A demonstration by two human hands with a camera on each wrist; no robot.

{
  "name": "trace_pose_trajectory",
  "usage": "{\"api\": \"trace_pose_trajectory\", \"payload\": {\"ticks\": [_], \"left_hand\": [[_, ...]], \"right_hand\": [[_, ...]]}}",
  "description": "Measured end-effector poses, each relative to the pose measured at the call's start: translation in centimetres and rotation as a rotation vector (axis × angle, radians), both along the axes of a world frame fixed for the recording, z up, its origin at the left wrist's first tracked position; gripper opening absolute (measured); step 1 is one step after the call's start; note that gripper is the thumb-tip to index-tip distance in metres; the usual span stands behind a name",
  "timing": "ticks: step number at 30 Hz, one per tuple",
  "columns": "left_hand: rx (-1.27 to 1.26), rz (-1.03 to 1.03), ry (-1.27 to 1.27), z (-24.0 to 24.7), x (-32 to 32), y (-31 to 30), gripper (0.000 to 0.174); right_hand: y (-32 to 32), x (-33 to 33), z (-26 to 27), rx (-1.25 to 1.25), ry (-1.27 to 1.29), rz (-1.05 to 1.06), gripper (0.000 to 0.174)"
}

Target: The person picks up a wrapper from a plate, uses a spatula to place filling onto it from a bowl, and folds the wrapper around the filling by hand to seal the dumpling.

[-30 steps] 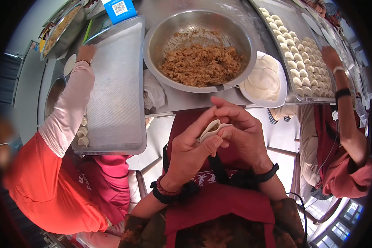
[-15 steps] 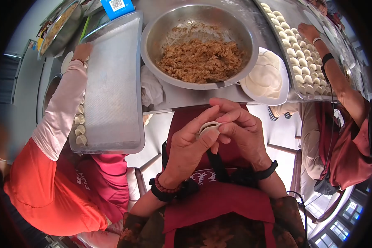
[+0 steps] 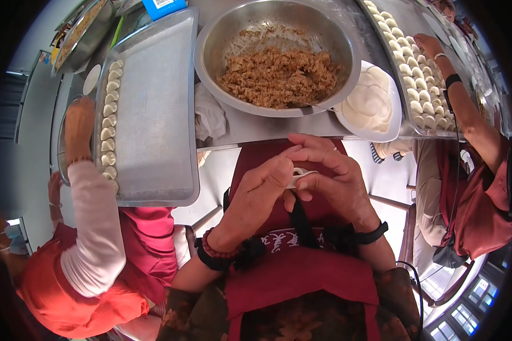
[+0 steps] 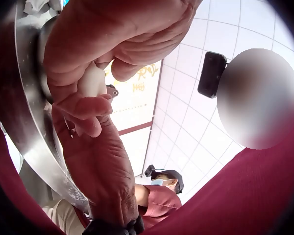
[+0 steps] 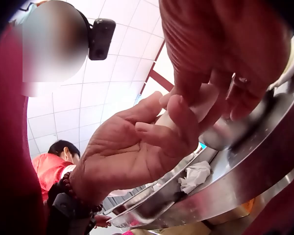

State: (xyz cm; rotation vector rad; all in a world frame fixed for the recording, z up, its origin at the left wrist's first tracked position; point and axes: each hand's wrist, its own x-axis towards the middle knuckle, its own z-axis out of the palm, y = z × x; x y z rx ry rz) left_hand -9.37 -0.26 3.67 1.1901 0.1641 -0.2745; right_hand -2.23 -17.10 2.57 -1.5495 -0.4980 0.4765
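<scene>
Both hands work on one dumpling [image 3: 297, 177] held over the apron, in front of the table's edge. My left hand [image 3: 259, 196] pinches its left side, with the thumb laid across the top of the dough. From the other side my right hand [image 3: 338, 182] grips the wrapper's edge between thumb and curled fingers. In the left wrist view the pale dough [image 4: 92, 81] shows between the fingers; the right wrist view shows a piece of the dumpling [image 5: 206, 103] too. Fingers hide most of it, filling included.
Ahead stands a steel bowl [image 3: 203, 79] of brown filling [image 3: 279, 77], a utensil handle at its rim. Right of it is a plate [image 3: 393, 126] of stacked wrappers [image 3: 368, 102]. Trays with dumplings [image 3: 109, 120] lie left and right. Crumpled white material [image 3: 209, 116] lies nearby. People work on both sides.
The dumpling's open mouth, filling showing a second ago, is now mostly covered by my left thumb. The person at left has drawn a hand off the tray; the right one's hand moved over the dumplings.
</scene>
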Motion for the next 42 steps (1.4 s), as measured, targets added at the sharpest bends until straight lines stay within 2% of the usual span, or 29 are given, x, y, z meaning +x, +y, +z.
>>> {"api": "trace_pose_trajectory", "payload": {"ticks": [6, 9, 12, 20, 23, 27, 30, 32, 33, 35, 36, 41, 42], "left_hand": [[-0.102, -0.041, -0.017, -0.7, 0.2, 0.4, 0.061], [-0.394, 0.145, 0.113, -0.3, 0.1, -0.6, 0.065], [-0.534, 0.122, 0.124, -0.7, -0.1, -0.3, 0.067], [-0.378, 0.041, 0.157, 0.1, -0.2, 0.5, 0.071], [-0.334, 0.0, 0.18, 0.3, 0.0, 0.9, 0.074], [-0.286, -0.042, 0.183, 0.1, 0.3, 1.1, 0.076], [-0.24, -0.045, 0.198, 0.6, 0.6, 1.1, 0.072], [-0.335, -0.001, 0.254, -0.1, 0.5, 1.1, 0.07], [-0.381, 0.021, 0.279, -0.5, 0.5, 1.1, 0.068], [-0.636, 0.075, 0.28, -1.7, 0.4, 0.6, 0.063], [-0.766, 0.102, 0.28, -2.2, 0.4, 0.3, 0.061], [-0.828, 0.154, 0.283, -2.6, 0.6, -0.7, 0.05], [-0.814, 0.164, 0.282, -2.6, 0.6, -0.7, 0.049]], "right_hand": [[-0.4, -0.3, -1.1, 0.122, 0.048, 0.016, 0.015], [-0.3, -0.3, -1.9, 0.141, -0.015, -0.032, 0.015], [-0.2, -0.2, -1.9, 0.107, -0.046, -0.07, 0.015], [-0.2, -0.2, -1.9, -0.027, -0.225, 0.027, 0.02], [0.5, -0.7, -0.6, 0.012, 0.059, -0.059, 0.02], [0.4, -0.3, -0.5, -0.136, -0.226, 0.016, 0.021], [0.3, -0.4, -1.1, -0.11, -0.293, 0.014, 0.019], [0.3, -0.5, -1.8, -0.033, -0.276, -0.011, 0.02], [0.5, -0.7, -1.7, 0.051, -0.183, -0.041, 0.02], [1.0, -1.1, -1.5, 0.218, 0.007, -0.099, 0.021], [1.0, -1.0, -1.6, 0.209, 0.005, -0.092, 0.021], [1.0, -1.3, -1.3, 0.042, 0.085, -0.132, 0.018], [1.0, -1.1, -1.4, 0.0, -0.045, -0.101, 0.017]]}}
